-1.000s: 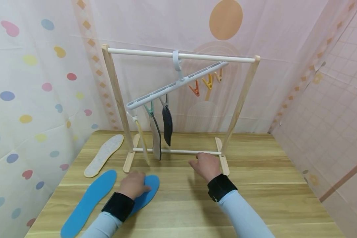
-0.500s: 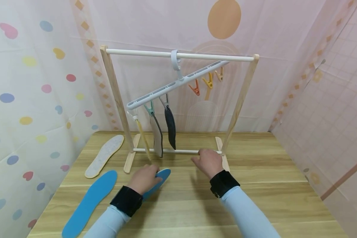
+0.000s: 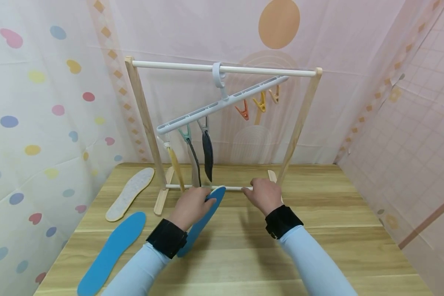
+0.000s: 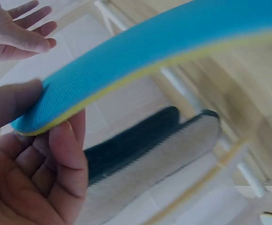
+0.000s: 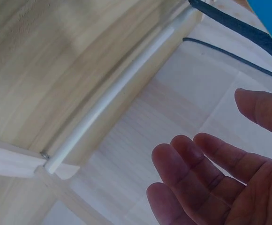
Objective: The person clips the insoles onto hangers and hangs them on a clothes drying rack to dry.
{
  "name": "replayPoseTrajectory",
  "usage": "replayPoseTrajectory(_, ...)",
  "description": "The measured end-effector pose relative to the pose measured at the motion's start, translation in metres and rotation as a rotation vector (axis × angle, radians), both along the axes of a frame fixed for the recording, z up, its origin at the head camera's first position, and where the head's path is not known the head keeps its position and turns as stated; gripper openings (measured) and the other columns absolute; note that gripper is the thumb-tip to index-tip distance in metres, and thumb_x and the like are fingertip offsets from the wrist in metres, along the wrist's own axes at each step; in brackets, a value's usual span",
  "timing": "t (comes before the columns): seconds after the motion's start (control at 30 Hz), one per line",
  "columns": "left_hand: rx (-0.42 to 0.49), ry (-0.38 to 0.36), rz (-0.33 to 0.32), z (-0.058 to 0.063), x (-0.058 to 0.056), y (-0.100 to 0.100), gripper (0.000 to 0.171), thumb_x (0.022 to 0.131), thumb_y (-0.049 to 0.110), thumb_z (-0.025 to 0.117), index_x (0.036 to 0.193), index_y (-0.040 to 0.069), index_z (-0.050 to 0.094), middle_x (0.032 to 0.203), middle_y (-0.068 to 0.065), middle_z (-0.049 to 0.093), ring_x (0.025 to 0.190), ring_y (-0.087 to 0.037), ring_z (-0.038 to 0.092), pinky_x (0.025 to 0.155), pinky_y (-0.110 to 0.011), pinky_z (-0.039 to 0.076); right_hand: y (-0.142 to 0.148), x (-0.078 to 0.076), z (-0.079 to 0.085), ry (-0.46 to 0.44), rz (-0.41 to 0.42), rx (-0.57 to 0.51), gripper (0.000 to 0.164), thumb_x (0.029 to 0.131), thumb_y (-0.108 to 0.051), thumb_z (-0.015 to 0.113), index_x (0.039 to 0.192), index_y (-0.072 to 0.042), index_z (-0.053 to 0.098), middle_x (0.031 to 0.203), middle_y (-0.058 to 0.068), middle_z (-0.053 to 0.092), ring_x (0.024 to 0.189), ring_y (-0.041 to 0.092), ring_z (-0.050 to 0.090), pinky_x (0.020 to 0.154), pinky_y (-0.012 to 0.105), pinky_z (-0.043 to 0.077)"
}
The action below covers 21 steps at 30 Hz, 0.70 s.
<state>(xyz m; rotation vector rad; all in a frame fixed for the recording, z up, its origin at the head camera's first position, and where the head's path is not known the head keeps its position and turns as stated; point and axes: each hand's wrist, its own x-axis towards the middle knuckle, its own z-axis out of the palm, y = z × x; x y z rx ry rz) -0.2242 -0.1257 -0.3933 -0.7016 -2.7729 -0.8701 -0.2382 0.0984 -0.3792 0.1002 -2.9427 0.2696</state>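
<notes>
My left hand (image 3: 193, 207) pinches one end of a blue insole (image 3: 203, 222) between thumb and fingers, holding it tilted above the table. In the left wrist view the insole (image 4: 140, 51) shows a yellowish edge, with the thumb on its blue face. To the right, in front of the rack's lower bar, my right hand (image 3: 265, 195) holds nothing; its fingers (image 5: 187, 178) are loosely bent in the right wrist view. Behind the hands a pale clip hanger (image 3: 222, 105) hangs slanted, its lower left half carrying several insoles, among them a dark one (image 3: 208, 156).
The hanger hooks over the top bar (image 3: 177, 65) of a wooden rack. Orange, yellow (image 3: 260, 102) and tan clips with nothing in them hang on its right half. Another blue insole (image 3: 112, 250) and a grey one (image 3: 131, 193) lie on the table's left side.
My left hand has lifted the blue insole off the table and carried it forward and right, turning it on edge. My right hand has shifted slightly forward and right. The hanging insoles sway.
</notes>
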Motion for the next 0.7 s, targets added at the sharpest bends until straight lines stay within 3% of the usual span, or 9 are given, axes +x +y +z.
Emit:
replayPoseTrajectory(0.13,0.029,0.071,0.02,0.012,-0.003,0.009,0.037,0.095,0.014,0.066,0.062,0.013,0.05,0.055,0.006,0.037,0.046,-0.01,0.041,0.047,-0.025,0.033,0.003,-0.002,0.004,0.02,0.021,0.0,0.036,0.091,-0.042,0.069,0.087,-0.007,0.075,0.056,-0.001,0.051,0.051,0.016,0.049,0.044,0.03,0.036)
replayPoseTrajectory(0.33,0.126,0.101,0.066,0.027,-0.012,0.021,0.034,0.097,0.016,0.065,0.066,0.01,0.053,0.052,0.004,0.042,0.044,-0.012,0.045,0.044,-0.026,0.033,0.008,-0.006,0.011,0.085,0.048,0.018,0.035,0.091,-0.04,0.07,0.081,-0.007,0.075,0.056,0.001,0.053,0.053,0.018,0.054,0.043,0.031,0.038)
replayPoseTrajectory(0.57,0.172,0.163,0.122,0.04,-0.017,0.036,0.033,0.098,0.017,0.064,0.066,0.01,0.056,0.054,0.003,0.048,0.048,-0.012,0.05,0.047,-0.026,0.038,0.012,-0.017,0.03,0.082,0.03,-0.003,0.035,0.094,-0.038,0.066,0.097,-0.005,0.077,0.074,0.009,0.068,0.061,0.022,0.062,0.047,0.036,0.047)
replayPoseTrajectory(0.7,0.174,0.186,0.143,0.046,-0.02,0.045,0.04,0.098,0.014,0.061,0.06,0.011,0.049,0.05,0.005,0.041,0.044,-0.012,0.047,0.045,-0.025,0.035,0.014,-0.027,0.049,0.123,0.036,-0.022,0.034,0.097,-0.033,0.061,0.083,-0.005,0.074,0.066,0.007,0.063,0.056,0.022,0.057,0.048,0.037,0.045)
